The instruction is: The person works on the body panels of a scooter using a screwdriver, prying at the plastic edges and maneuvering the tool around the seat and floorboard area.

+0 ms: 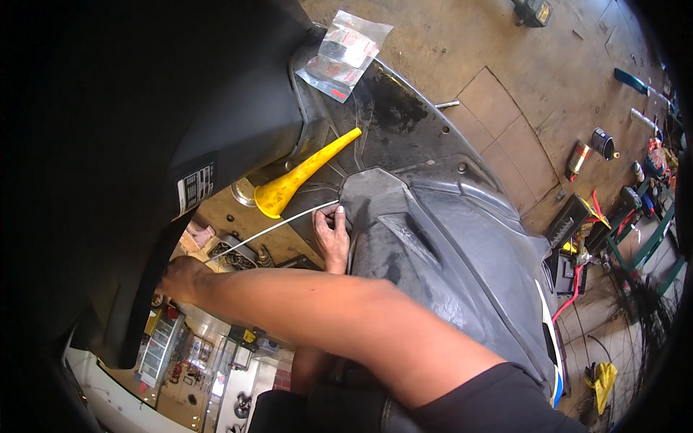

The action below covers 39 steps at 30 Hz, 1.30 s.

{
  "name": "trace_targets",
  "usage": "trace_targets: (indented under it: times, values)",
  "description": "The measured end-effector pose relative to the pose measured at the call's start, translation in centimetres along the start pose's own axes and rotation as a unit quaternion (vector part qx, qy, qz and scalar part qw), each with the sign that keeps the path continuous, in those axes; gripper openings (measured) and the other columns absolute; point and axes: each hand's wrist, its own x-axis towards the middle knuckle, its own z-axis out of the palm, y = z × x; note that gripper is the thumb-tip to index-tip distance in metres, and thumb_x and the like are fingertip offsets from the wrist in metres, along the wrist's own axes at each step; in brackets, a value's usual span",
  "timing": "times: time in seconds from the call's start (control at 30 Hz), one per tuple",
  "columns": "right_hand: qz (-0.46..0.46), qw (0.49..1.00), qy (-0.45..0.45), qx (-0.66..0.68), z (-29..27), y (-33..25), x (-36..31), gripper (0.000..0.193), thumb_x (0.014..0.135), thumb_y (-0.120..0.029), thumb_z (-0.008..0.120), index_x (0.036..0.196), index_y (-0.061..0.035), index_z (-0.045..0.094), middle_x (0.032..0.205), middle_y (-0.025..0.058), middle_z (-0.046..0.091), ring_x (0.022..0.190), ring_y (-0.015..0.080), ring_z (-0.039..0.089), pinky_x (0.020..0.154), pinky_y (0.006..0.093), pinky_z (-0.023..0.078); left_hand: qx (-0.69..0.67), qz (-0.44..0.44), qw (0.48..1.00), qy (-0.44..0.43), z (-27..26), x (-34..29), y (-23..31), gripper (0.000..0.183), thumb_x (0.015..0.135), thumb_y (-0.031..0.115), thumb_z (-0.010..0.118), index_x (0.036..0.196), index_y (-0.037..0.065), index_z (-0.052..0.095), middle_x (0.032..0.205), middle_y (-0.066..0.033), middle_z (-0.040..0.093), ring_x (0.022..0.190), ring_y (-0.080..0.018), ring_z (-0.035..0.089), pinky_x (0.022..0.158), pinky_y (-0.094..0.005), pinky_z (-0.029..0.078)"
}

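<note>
My left hand (pixel 332 234) is beside the raised centre of a worn black plastic vehicle panel (pixel 426 238), thumb and fingers pinched at one end of a thin white cable (pixel 278 227). From there the cable slants down left, passing behind my right wrist. My right arm crosses over the left forearm, and my right hand (pixel 180 279) is at the edge of a large dark panel (pixel 216 115). Its fingers are in shadow and mostly hidden. Just above the cable, a yellow funnel (pixel 307 175) lies on its side. A clear plastic packet (pixel 346 54) rests on the panel's far part.
On the tiled floor (pixel 498 130) at right are a dark can (pixel 603 143), a smaller can (pixel 579 159), black open cases and a red cable (pixel 575 292). A yellow cloth or bag (pixel 603 386) sits lower right. At lower left stands a clear-drawer organizer (pixel 157 350).
</note>
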Motion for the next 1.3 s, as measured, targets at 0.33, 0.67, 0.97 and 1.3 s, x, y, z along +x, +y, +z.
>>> trace_targets:
  times: [0.33, 0.67, 0.97, 1.3]
  values:
    - [0.313, 0.901, -0.146, 0.264, -1.5, 8.5, -6.6, 0.036, 0.096, -0.025, 0.052, 0.132, -0.0246, 0.059, 0.119, 0.0148, 0.067, 0.113, 0.0321, 0.067, 0.087, 0.0437, 0.057, -0.054, 0.020, 0.998, 0.040, -0.8, 0.1, -0.4, 0.020, 0.094, 0.019, 0.070, 0.095, 0.000, 0.064, 0.087, -0.0070, 0.056, 0.075, -0.0175, 0.052, 0.071, -0.0328, 0.045]
    - [0.020, 0.998, 0.024, 0.058, -6.1, 2.8, -9.5, 0.034, 0.091, -0.021, 0.054, 0.125, -0.0212, 0.059, 0.116, 0.0221, 0.063, 0.089, 0.0346, 0.072, 0.070, 0.0432, 0.060, -0.014, -0.070, 0.997, 0.032, 0.1, 1.0, 0.2, 0.037, 0.090, 0.033, 0.076, 0.089, -0.003, 0.066, 0.082, -0.0128, 0.067, 0.078, -0.0250, 0.060, 0.076, -0.0386, 0.048]
    - [-0.062, 0.994, 0.078, 0.049, -13.8, 0.2, -16.6, 0.036, 0.086, -0.018, 0.059, 0.121, -0.0216, 0.054, 0.097, 0.0118, 0.057, 0.083, 0.0287, 0.069, 0.061, 0.0400, 0.057, 0.110, 0.055, 0.992, -0.011, -1.9, 2.7, 0.8, 0.030, 0.078, 0.016, 0.086, 0.079, -0.002, 0.061, 0.074, -0.0122, 0.061, 0.068, -0.0258, 0.054, 0.066, -0.0374, 0.045]
    - [-0.137, 0.955, 0.224, 0.140, -21.3, 3.3, -26.0, 0.028, 0.077, -0.006, 0.075, 0.103, -0.0082, 0.064, 0.094, 0.0109, 0.062, 0.082, 0.0310, 0.066, 0.072, 0.0412, 0.055, 0.132, 0.139, 0.980, -0.058, -0.5, 3.6, -1.1, 0.024, 0.081, 0.010, 0.076, 0.083, 0.002, 0.054, 0.083, -0.0168, 0.055, 0.079, -0.0387, 0.055, 0.071, -0.0486, 0.044]
